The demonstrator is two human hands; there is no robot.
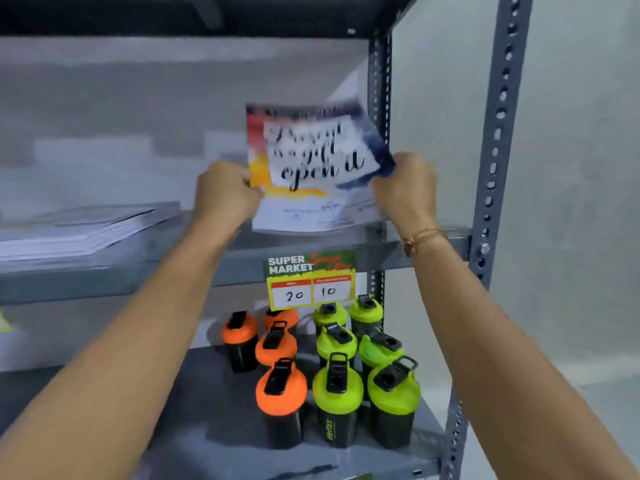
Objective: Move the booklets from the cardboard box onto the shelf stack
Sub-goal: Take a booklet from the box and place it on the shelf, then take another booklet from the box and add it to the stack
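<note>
A colourful booklet (313, 168) with black script lettering stands tilted up on the grey metal shelf (346, 242), near its right end. My left hand (225, 195) grips its left edge and my right hand (407, 188) grips its right edge. A flat stack of booklets (83, 230) lies on the same shelf at the far left, apart from the held one. The cardboard box is out of view.
A "Super Market" price tag (311, 280) hangs from the shelf's front edge. Below it stand several orange-lidded (280, 386) and green-lidded (337, 386) shaker bottles. The perforated grey upright (498, 133) bounds the shelf on the right; another shelf board lies close overhead.
</note>
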